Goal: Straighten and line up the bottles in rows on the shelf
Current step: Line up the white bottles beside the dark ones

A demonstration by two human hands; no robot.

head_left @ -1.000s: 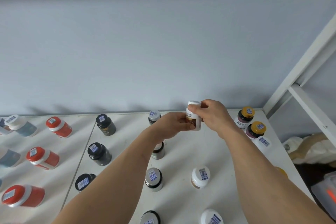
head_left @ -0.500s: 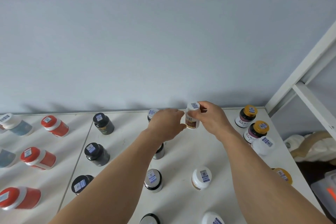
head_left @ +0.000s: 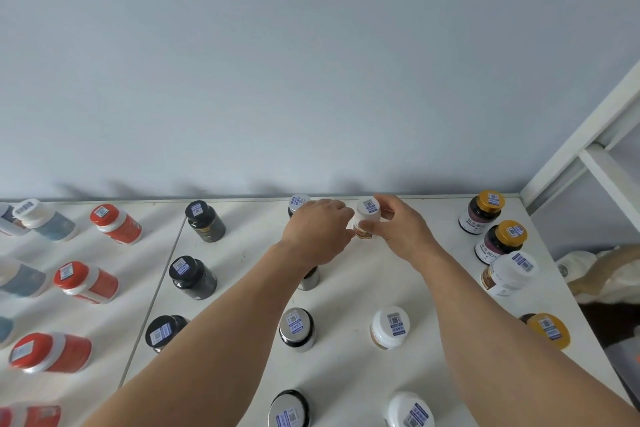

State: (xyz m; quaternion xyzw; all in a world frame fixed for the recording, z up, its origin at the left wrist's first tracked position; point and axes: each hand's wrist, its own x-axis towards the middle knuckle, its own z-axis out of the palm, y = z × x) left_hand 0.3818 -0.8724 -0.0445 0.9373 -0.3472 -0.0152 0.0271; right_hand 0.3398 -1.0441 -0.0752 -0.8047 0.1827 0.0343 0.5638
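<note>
At the near edge of the white shelf board (head_left: 346,367), a silver-lidded dark bottle (head_left: 289,409) and a white-capped white bottle (head_left: 408,411) are cut off by the frame, with bare board left between them. Farther in, a second silver-lidded dark bottle (head_left: 296,329) and a white-lidded round bottle (head_left: 389,326) are seen upright and well apart. At the right edge a column of yellow-capped dark bottles (head_left: 502,241) is kept close to the rim; at the left, black-capped bottles (head_left: 192,277) are set beside a seam in the board. Near the far edge, by the grey wall (head_left: 311,80), a small white-capped bottle with a brown label (head_left: 366,222) is gripped by the right hand (head_left: 403,229), while it is flanked on the left by the left hand (head_left: 317,230), fingers curled; contact cannot be told. Contents cannot be made out.
</note>
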